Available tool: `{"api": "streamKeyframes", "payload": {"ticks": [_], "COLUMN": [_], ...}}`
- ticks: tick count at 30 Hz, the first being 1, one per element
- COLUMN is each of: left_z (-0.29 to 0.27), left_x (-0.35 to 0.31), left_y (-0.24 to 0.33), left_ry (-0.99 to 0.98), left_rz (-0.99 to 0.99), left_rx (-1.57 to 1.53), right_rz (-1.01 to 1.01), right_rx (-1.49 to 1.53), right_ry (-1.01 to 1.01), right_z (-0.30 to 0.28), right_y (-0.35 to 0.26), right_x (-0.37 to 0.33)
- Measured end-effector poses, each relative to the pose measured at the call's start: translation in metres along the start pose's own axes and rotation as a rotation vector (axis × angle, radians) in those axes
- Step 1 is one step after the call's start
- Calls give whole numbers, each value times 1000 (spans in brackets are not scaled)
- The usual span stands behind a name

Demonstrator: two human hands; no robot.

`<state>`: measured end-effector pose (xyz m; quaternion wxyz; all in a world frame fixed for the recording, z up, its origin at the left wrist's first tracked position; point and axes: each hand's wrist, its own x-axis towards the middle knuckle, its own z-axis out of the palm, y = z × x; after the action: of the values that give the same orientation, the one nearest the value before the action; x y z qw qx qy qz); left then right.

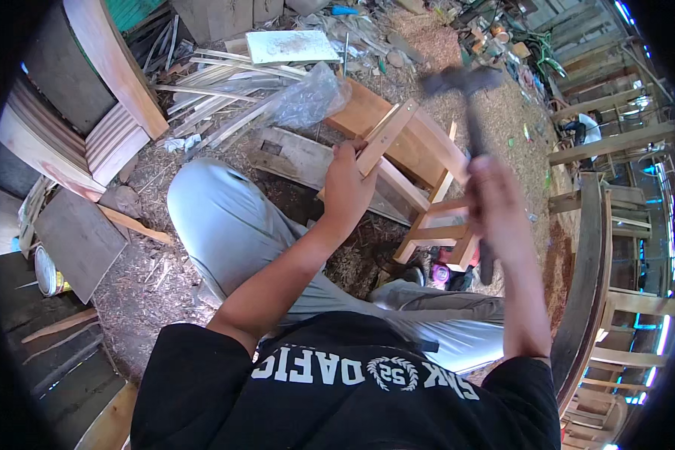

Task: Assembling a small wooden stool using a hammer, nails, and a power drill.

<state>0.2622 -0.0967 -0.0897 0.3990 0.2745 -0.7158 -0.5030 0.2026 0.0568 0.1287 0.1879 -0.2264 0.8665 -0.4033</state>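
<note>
My right hand (499,196) is wrapped round the handle of a hammer (465,86), raised to the right of a wooden frame (426,193). The hammer's dark head is smeared by motion. With my left hand (349,176) I grip the near left end of the frame's short top rail (388,136), fingers closed over its edge. Two long pale legs (439,146) run from that rail toward crosspieces (441,234) at the lower right. Behind the frame lies a wide brown board (367,116), partly covered by it.
A clear plastic bag (311,101) and thin wooden strips (217,97) lie beyond my left knee. At far left stand curved wooden pieces (112,64). A long beam (583,277) runs along the right, where another person (589,129) sits farther off. Shavings cover the ground.
</note>
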Motion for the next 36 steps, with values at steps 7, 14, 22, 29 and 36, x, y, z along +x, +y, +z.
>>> {"api": "streamKeyframes", "payload": {"ticks": [7,14,22,29,36], "left_z": [0,3,1,-13,-41], "left_x": [3,3,5,4,54], "left_y": [1,5,14,16,49], "left_ry": [23,23,-54,-143,-614], "left_rz": [63,29,17,34,-241], "left_rx": [-17,-74,-86,-39,-53], "right_rz": [-336,181,-294,230,12], "right_rx": [145,74,9,173,151], "right_ry": [277,-125,366,-206,316], "right_z": [8,2,11,8,-81], "right_y": [24,18,32,59,126], "right_x": [10,6,13,-5,9]}}
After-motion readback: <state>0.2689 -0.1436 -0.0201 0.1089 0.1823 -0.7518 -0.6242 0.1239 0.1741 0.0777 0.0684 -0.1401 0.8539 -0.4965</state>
